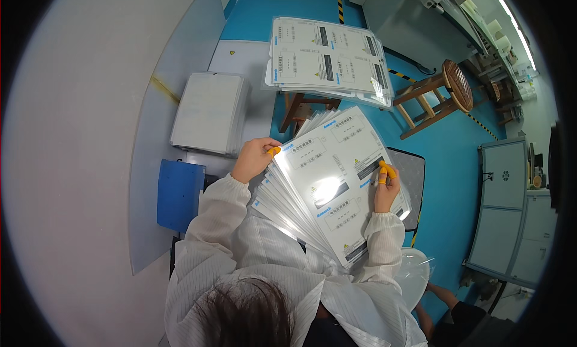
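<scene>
Left hand [253, 159] and right hand [384, 190] both grip a fanned stack of glossy label sheets [330, 187], held in the air between the 2 hands, above the lap and off the surface. Left fingers [273, 150] pinch the upper-left corner, 1 orange fingertip cot showing; right fingers [384, 169] clamp the right edge, 2 orange cots showing. Judgement: to fan well, keep thumbs on the edges only, let sheets slide evenly, avoid touching printed faces, keep glare off. Sheet count in the fan: too many and too overlapped to tell. Beyond the fingers, 1 more pile of printed sheets [327, 58] sits on 1 small wooden stool [300, 109]. Left of the left fingers: 1 white sheet pile [207, 112], 1 blue pad [179, 193]. Far right: 1 round wooden stool [442, 94].
</scene>
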Tool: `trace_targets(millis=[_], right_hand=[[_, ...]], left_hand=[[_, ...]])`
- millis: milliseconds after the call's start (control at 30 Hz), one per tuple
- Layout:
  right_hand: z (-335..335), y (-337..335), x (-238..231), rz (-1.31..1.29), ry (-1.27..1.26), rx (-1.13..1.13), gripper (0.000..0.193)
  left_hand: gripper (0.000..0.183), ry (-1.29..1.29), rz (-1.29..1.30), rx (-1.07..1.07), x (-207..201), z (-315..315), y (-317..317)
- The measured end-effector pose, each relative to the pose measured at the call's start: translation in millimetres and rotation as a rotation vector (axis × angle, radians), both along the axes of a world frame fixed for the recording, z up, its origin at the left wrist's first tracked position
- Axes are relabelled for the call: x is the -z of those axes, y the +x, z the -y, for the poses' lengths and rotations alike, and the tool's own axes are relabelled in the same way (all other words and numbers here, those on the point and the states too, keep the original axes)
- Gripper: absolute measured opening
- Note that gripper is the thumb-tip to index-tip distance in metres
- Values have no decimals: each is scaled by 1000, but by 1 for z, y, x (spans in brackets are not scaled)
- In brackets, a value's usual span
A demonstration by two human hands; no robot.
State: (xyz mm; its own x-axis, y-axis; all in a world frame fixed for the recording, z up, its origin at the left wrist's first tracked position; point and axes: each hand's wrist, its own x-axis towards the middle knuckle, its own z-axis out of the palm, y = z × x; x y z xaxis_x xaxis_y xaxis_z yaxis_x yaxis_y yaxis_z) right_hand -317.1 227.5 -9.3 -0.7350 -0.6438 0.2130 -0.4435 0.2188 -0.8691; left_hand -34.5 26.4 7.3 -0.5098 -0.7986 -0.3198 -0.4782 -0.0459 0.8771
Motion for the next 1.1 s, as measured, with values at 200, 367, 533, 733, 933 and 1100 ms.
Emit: trace_targets(millis=[200, 367, 533, 733, 933, 1100], right_hand=[[25, 41, 3, 136, -127, -169, 15], [68, 118, -1, 153, -73, -471, 24], [92, 159, 5, 13, 24, -534, 32], [98, 147, 17, -219, 87, -493, 30], [95, 149, 9, -62, 73, -528, 24], [98, 150, 12, -117, 104, -543, 23]], left_hand=[[18, -86, -107, 30, -8, 1, 2], [17, 55, -139, 49, -12, -1, -6], [15, 108, -183, 26, -14, -5, -2], [17, 25, -59, 91, -15, -5, -1], [15, 66, -227, 34, -10, -5, -4], [16, 25, -159, 80, -14, -6, 0]])
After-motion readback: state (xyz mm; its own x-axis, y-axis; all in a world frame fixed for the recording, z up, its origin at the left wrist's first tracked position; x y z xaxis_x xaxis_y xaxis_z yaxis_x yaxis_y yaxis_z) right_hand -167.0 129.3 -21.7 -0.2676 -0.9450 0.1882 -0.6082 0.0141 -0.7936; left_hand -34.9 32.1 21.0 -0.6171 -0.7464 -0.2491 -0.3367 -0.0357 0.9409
